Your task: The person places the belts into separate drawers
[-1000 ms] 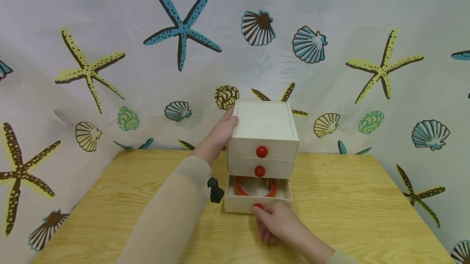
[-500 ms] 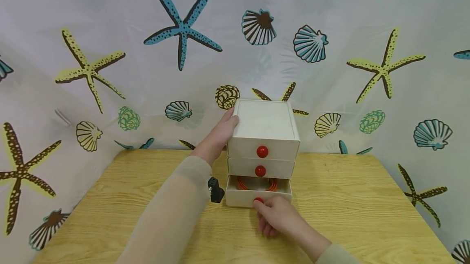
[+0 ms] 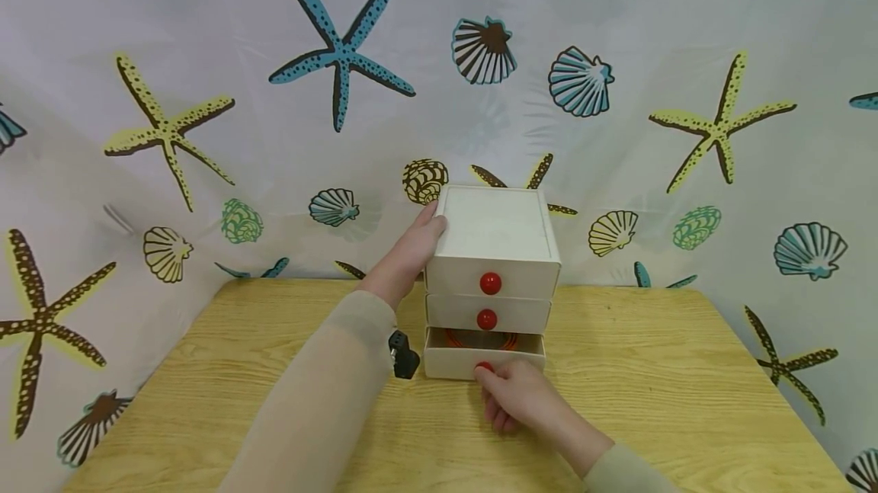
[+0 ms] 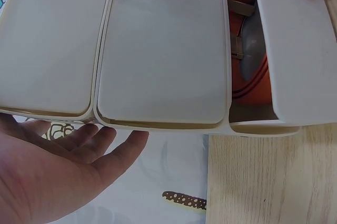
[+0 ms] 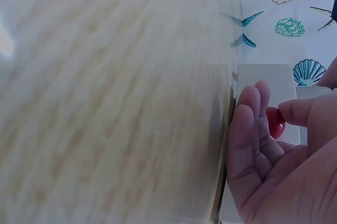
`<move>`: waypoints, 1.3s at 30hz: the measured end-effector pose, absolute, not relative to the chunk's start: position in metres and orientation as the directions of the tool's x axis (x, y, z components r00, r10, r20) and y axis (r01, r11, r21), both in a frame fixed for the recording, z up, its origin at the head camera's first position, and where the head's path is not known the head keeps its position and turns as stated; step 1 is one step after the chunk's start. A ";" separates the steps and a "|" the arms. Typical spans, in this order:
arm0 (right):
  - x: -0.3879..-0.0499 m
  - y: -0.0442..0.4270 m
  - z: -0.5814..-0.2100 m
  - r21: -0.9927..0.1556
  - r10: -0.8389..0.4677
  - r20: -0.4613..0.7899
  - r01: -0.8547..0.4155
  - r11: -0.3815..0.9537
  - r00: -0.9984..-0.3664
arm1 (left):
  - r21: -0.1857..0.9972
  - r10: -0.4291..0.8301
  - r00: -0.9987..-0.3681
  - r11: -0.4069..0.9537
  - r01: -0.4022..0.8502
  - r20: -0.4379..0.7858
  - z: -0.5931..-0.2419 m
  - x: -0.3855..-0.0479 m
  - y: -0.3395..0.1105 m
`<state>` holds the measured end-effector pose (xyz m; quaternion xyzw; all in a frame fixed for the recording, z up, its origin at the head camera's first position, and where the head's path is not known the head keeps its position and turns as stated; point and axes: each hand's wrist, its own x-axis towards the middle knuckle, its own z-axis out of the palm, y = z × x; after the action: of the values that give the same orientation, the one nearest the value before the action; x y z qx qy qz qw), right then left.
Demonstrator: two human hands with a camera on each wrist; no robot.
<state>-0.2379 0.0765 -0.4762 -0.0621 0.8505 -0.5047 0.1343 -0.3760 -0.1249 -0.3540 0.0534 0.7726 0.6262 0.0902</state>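
Note:
A small white cabinet (image 3: 494, 222) with three stacked drawers and red knobs stands on the wooden table. Its bottom drawer (image 3: 447, 363) is partly pulled out, and part of a coiled orange cord (image 4: 259, 97) shows inside. My right hand (image 3: 520, 394) pinches the red knob (image 5: 275, 123) of that drawer between thumb and fingers. Against the cabinet's left side rests my left hand (image 3: 409, 251), its fingers extended along the wall in the left wrist view. The upper two drawers are closed.
Bare wooden tabletop (image 3: 638, 379) extends on both sides of the cabinet. Behind it hangs a white curtain (image 3: 425, 120) printed with starfish and shells. A small black device (image 3: 403, 356) sits at my left wrist.
The bottom drawer has slid inward, pushed by my right hand on its knob, so less of the orange cord shows. My left hand has stayed on the cabinet's side.

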 end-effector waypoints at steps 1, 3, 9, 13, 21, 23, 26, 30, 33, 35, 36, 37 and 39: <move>-0.239 0.077 -0.477 -0.873 -0.239 -0.165 0.029 0.487 -0.957 | 0.977 0.197 -0.978 0.209 -0.030 -0.072 -0.354 -0.376 -0.125; -0.241 0.077 -0.478 -0.871 -0.234 -0.166 0.031 0.491 -0.958 | 0.977 0.197 -0.978 0.213 -0.029 -0.072 -0.354 -0.376 -0.125; -0.243 0.077 -0.476 -0.863 -0.212 -0.173 0.044 0.503 -0.962 | 0.973 0.191 -0.979 0.227 -0.033 -0.078 -0.353 -0.377 -0.124; -0.246 0.076 -0.476 -0.870 -0.209 -0.173 0.049 0.491 -0.963 | 0.974 0.197 -0.977 0.222 -0.033 -0.078 -0.353 -0.377 -0.125; -0.254 0.075 -0.476 -0.878 -0.197 -0.190 0.076 0.473 -0.962 | 0.975 0.202 -0.976 0.221 -0.032 -0.078 -0.353 -0.377 -0.125; -0.255 0.075 -0.477 -0.877 -0.196 -0.188 0.075 0.474 -0.962 | 0.975 0.201 -0.976 0.221 -0.034 -0.079 -0.353 -0.377 -0.125; -0.256 0.074 -0.477 -0.878 -0.198 -0.172 0.059 0.475 -0.965 | 0.975 0.200 -0.976 0.220 -0.035 -0.080 -0.353 -0.376 -0.125; -0.260 0.073 -0.478 -0.873 -0.189 -0.176 0.064 0.484 -0.966 | 0.976 0.200 -0.977 0.217 -0.031 -0.076 -0.353 -0.376 -0.125; -0.267 0.074 -0.484 -0.874 -0.183 -0.182 0.073 0.480 -0.966 | 0.976 0.202 -0.977 0.217 -0.028 -0.073 -0.353 -0.376 -0.125; -0.271 0.075 -0.488 -0.874 -0.180 -0.184 0.077 0.480 -0.966 | 0.975 0.202 -0.976 0.220 -0.029 -0.074 -0.353 -0.376 -0.125; -0.272 0.076 -0.489 -0.876 -0.185 -0.180 0.072 0.477 -0.966 | 0.975 0.203 -0.976 0.222 -0.029 -0.075 -0.353 -0.375 -0.125; -0.272 0.075 -0.489 -0.877 -0.183 -0.180 0.073 0.475 -0.967 | 0.974 0.205 -0.976 0.223 -0.029 -0.076 -0.352 -0.375 -0.125; -0.271 0.074 -0.486 -0.875 -0.178 -0.174 0.070 0.479 -0.969 | 0.974 0.205 -0.976 0.225 -0.029 -0.076 -0.352 -0.375 -0.126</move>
<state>-0.2708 0.0737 -0.4856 -0.0317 0.8513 -0.5094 0.1213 -0.3746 -0.1256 -0.3521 0.0566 0.7770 0.6199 0.0943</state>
